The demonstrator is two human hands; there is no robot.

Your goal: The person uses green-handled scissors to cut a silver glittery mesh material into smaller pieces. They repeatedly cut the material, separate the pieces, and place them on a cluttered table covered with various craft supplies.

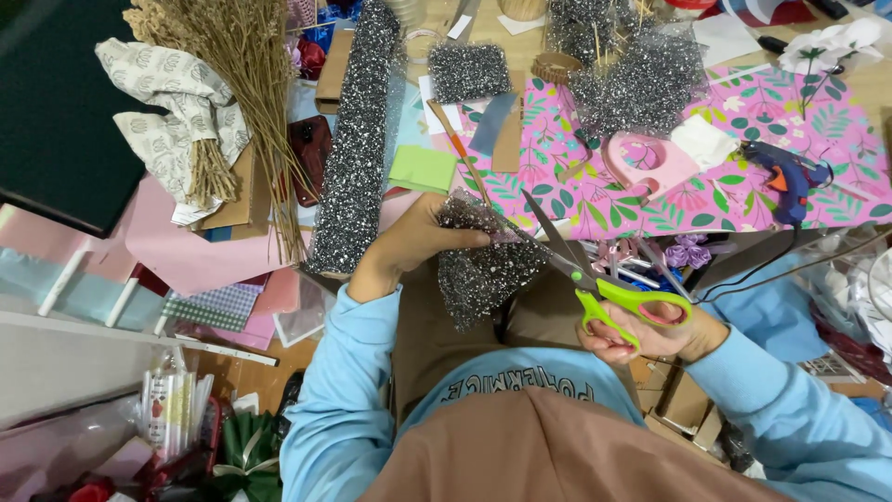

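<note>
- Cluttered craft table [520, 51] of pale wood, seen from above, with paper, mesh and tools spread across it.
- Pink floral-print paper sheet [743, 200], laid flat over the right half of the table.
- My left hand [413, 240]: fingers curled shut, thumb on top, pinching the upper edge of a glittery black-and-silver mesh piece [483, 270].
- That mesh piece hangs from my left hand over my lap, just in front of the table edge, its right edge lying between the scissor blades.
- My right hand [650, 335]: fingers threaded through the loops and closed around the handles of the green-handled scissors [609, 288].
- Scissor blades stand parted, pointing up and left, with the mesh between them.
- Long roll of the same glittery mesh [358, 149], lying lengthwise on the left of the table.
- Two further mesh scraps: a small rectangle [469, 70] near the top, a larger crumpled wad [641, 84] to its right.
- Bundle of dried tan grass stems [246, 102], upper left, beside a patterned cream cloth [177, 112].
- Blue hot-glue gun [785, 172], resting on the floral sheet at right, cord trailing down.
- Pink tape dispenser [650, 158], near the centre of the floral sheet.
- Green paper square [423, 169], just left of the floral sheet.
- White artificial flower [832, 46], upper right corner.
</note>
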